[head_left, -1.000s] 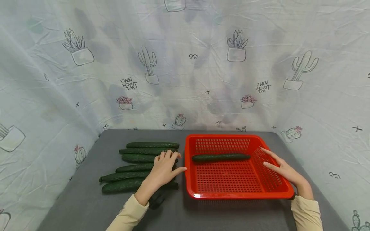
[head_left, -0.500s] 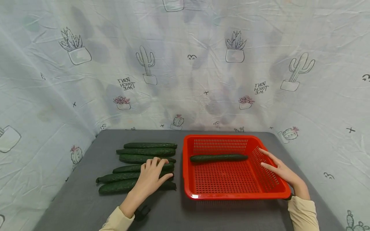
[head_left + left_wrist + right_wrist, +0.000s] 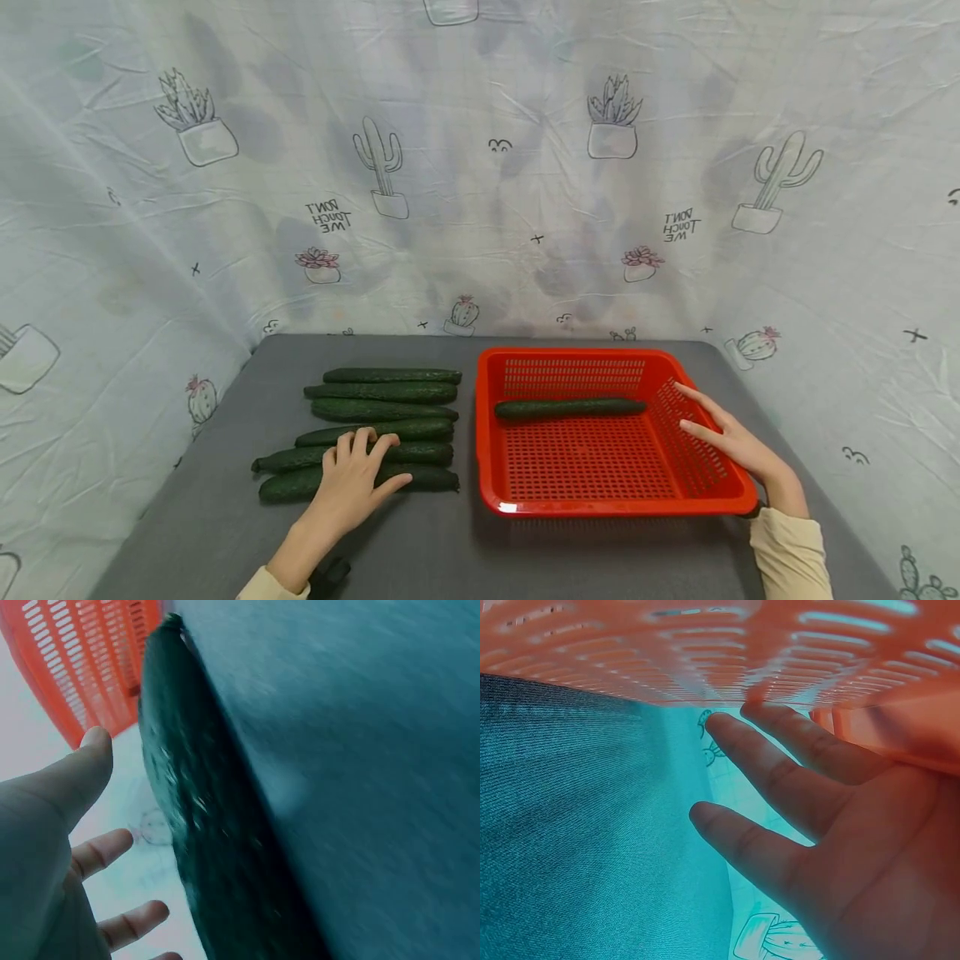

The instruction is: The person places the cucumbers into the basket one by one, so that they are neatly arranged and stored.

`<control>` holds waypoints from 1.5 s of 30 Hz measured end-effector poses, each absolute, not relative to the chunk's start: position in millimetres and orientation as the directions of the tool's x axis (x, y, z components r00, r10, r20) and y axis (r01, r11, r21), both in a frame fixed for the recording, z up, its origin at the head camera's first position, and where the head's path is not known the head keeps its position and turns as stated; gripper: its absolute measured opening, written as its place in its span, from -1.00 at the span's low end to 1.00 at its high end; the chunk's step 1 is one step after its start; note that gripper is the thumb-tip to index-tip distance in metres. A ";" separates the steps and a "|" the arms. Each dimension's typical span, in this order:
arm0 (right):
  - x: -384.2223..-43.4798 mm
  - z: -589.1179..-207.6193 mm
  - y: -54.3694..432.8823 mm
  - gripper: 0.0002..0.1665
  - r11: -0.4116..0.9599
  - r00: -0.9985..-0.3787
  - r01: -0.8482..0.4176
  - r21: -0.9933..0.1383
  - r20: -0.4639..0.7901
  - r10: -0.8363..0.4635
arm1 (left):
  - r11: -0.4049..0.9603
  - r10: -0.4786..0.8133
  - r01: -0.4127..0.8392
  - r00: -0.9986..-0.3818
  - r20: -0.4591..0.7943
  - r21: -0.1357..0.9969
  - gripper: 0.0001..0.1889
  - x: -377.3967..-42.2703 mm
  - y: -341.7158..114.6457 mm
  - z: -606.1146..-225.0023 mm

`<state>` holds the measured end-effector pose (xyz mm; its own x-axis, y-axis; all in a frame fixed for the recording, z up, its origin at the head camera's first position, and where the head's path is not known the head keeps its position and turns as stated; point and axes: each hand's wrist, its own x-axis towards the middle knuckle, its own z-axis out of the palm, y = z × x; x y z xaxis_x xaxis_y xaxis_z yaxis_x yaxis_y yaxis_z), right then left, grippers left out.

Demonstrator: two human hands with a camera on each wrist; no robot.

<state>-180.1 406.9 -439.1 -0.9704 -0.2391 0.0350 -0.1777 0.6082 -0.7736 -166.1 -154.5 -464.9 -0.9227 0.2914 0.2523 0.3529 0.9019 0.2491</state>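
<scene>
Dark-green cucumbers point(image 3: 381, 392), six on grey table point(image 3: 202, 533) at left, left hand point(image 3: 347, 483) over the nearest, fingers spread, one cucumber point(image 3: 570, 408) in far half of red basket point(image 3: 622, 507) at right, right hand point(image 3: 741, 446) at basket's right rim, fingers straight, apart.

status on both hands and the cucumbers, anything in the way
Left hand over near cucumbers, gripping nothing. Right hand at red basket's right side. One cucumber in basket, six on table. No obstruction seen.
</scene>
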 end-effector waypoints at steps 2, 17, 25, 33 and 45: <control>-179.8 -439.0 407.5 -0.28 0.617 -0.971 -0.173 -0.768 0.029 -0.237 | 0.913 0.282 0.337 -0.928 0.243 0.230 -0.50 -164.4 -160.8 -467.6; -181.5 -438.5 410.0 -0.30 0.645 -0.973 -0.167 -0.746 0.019 -0.230 | 0.944 0.236 0.273 -0.951 0.202 0.183 -0.48 -160.6 -191.2 -481.0; -180.8 -437.2 409.7 -0.31 0.603 -0.971 -0.150 -0.783 0.001 -0.241 | 0.942 0.254 0.291 -0.944 0.212 0.167 -0.49 -164.8 -192.1 -483.2; -182.2 -437.1 407.6 -0.34 0.619 -0.972 -0.150 -0.771 -0.001 -0.236 | 0.946 0.252 0.283 -0.949 0.188 0.159 -0.53 -164.3 -191.0 -483.0; -183.5 -439.6 411.1 -0.37 0.568 -0.969 -0.152 -0.809 0.009 -0.247 | 0.928 0.312 0.347 -0.922 0.230 0.134 -0.54 -154.5 -192.7 -478.9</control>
